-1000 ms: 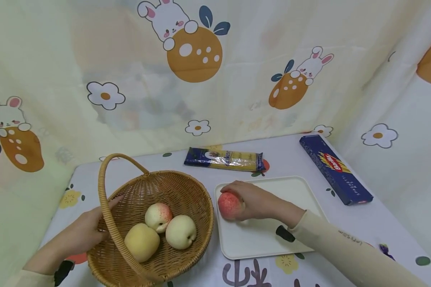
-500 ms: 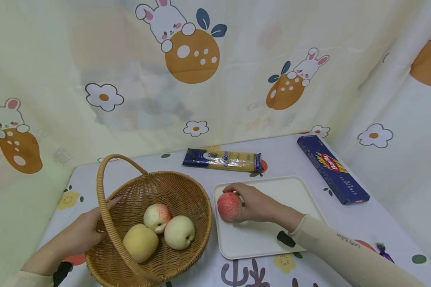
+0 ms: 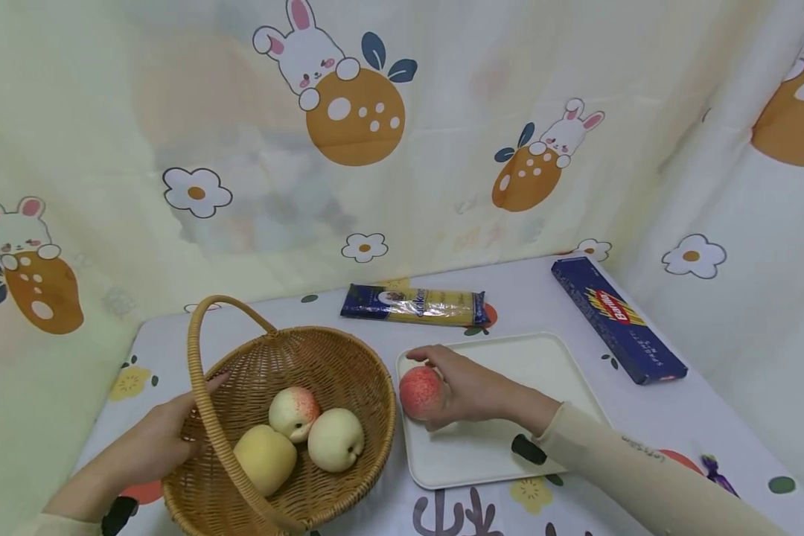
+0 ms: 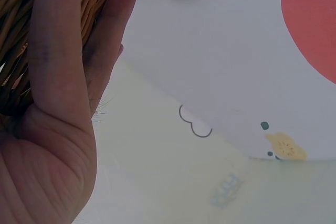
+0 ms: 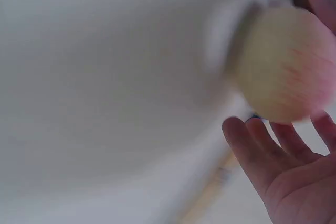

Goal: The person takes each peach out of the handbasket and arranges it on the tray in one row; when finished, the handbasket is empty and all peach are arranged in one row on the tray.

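Observation:
A wicker basket point(image 3: 328, 357) with an arched handle stands on the left of the table. In it lie a yellow peach point(image 3: 264, 458), a red-blushed peach point(image 3: 295, 413) and a pale peach point(image 3: 336, 439). My left hand point(image 3: 150, 447) grips the basket's left side; the left wrist view shows fingers point(image 4: 60, 51) on either side of the woven wall. Over the left end of a white tray point(image 3: 502, 454), my right hand point(image 3: 472, 391) holds a red peach point(image 3: 420, 393). From the right wrist, that peach shows a cream side between thumb and fingers.
Behind the tray lies a pasta packet point(image 3: 413, 304). A blue spaghetti box point(image 3: 616, 320) lies at the table's right edge, and a small purple wrapped item point(image 3: 718, 475) is near the right sleeve. A printed curtain point(image 3: 442, 186) hangs behind the table.
The red peach and right hand have shifted slightly left toward the tray's left edge. The head view has drifted a little. The left hand keeps its grip on the basket.

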{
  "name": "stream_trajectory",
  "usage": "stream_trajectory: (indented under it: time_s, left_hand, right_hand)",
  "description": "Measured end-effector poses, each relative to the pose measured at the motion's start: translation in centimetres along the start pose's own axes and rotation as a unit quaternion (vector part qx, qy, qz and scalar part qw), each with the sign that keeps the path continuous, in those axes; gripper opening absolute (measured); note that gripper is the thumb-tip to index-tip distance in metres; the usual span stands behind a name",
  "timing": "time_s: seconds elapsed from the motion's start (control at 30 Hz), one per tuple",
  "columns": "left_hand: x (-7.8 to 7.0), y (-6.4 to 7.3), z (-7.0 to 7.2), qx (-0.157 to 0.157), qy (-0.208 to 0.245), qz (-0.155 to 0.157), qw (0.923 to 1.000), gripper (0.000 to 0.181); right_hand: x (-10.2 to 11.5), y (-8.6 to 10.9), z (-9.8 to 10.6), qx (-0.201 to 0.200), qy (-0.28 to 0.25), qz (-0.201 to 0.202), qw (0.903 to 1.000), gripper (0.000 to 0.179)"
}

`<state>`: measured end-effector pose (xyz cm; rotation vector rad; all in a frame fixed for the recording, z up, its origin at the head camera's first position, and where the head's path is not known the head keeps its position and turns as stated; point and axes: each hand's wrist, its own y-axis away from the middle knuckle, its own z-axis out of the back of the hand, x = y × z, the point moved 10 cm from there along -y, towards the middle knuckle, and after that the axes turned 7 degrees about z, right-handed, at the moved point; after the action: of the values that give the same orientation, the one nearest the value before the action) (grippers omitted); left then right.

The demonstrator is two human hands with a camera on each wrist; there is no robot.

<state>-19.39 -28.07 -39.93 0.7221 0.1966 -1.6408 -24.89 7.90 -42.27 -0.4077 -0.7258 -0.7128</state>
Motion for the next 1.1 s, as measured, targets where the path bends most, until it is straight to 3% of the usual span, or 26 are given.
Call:
stream_trajectory:
  time_s: [0.13,0.23,0.43,0.67,0.9,1.1]
  left_hand:
    - [-0.1,-0.1,0.1,-0.001,-0.007,-0.005,1.0000,0.095]
    - [0.1,-0.1,0.2,-0.001,-0.003,-0.001,1.0000,0.095]
    - [0.0,-0.1,-0.1,-0.002,-0.002,-0.007,1.0000,0.095]
    - [-0.4,-0.1,-0.3,-0.004,-0.004,-0.009,0.9999,0.096]
    - [-0.8,0.1,-0.2,-0.008,-0.008,-0.009,0.9999,0.096]
    - [-1.2,-0.1,0.1,-0.019,-0.033,-0.015,0.9992,0.095]
  right_hand:
    - [4.0,-1.5,2.5,-0.022,0.026,0.037,0.9987,0.096]
    - [7.5,-2.9,2.9,-0.018,0.030,0.078,0.9964,0.095]
    - [11.7,-4.7,-2.3,0.068,0.101,0.110,0.9864,0.101]
    - [11.9,-5.9,-7.8,0.128,0.220,0.075,0.9642,0.094]
    - [10.3,-6.0,-10.1,0.159,0.303,0.000,0.9397,0.080]
    - [10.0,-6.1,-10.5,0.158,0.292,-0.011,0.9432,0.071]
